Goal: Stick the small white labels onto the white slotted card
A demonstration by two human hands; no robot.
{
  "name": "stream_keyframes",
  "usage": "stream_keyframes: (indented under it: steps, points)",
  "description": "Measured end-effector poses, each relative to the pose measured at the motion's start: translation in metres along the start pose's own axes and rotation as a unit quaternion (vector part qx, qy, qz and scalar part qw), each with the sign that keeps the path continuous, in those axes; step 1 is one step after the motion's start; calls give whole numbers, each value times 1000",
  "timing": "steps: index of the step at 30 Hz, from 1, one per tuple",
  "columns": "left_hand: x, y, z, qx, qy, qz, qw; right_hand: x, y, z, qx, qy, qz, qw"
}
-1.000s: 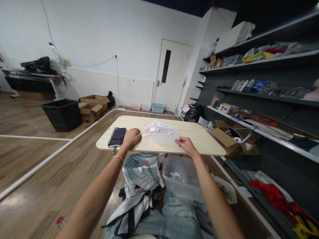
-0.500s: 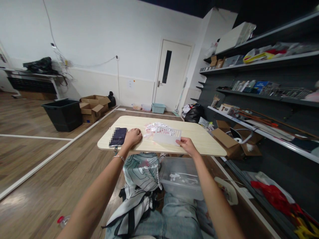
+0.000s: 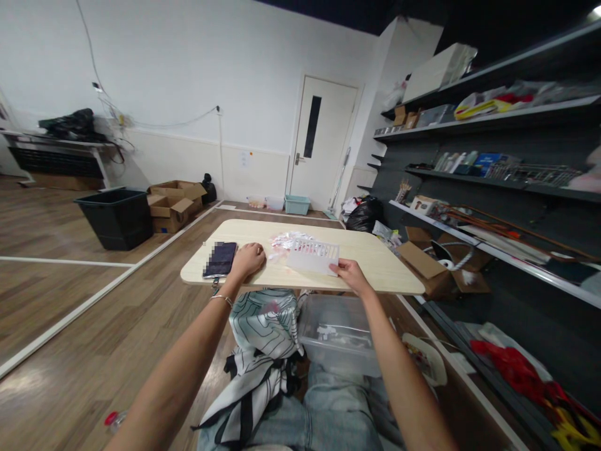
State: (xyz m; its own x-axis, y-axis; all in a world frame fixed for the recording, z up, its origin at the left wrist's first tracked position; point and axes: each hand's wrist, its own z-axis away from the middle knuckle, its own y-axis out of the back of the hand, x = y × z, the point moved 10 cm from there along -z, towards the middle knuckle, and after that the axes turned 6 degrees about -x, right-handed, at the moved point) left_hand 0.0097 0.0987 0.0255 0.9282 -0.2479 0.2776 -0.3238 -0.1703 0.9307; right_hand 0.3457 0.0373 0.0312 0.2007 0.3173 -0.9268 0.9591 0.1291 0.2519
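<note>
The slotted card [image 3: 312, 262] would likely handle as a light thing, thin and fairly stiff, though whether it is paper board or plastic cannot be told. Its narrow bars between the openings look like the weak part, apt to bend or tear under pressure, so the plain solid margin is probably the safer place to take hold; if the surface is as smooth as it seems, it might slide a little under a loose grip. The right hand [image 3: 346, 270] has it there already, pinching the corner nearest that hand between thumb and fingers. The card lies between the two hands, reaching leftward from the right hand over the desk [image 3: 375, 260]; whether it rests flat or is slightly raised is hard to judge. It is whitish and rectangular, with a row of slim upright openings along the edge farther from the person, and pinkish and white bits show through them. Just beyond it lies a loose heap of small white and pink pieces [image 3: 287, 238]. The left hand [image 3: 251, 258] rests on the desk with its fingers bent; whether they enclose anything cannot be seen. Just left of that hand lies a dark phone [image 3: 227, 255].
</note>
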Motion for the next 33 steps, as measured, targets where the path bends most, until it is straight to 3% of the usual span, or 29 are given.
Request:
stream_keyframes:
  steps: [33]
  points:
    - [2,4,3,3,13,-1,1000,13,2,-5,-1,-3,15,1000]
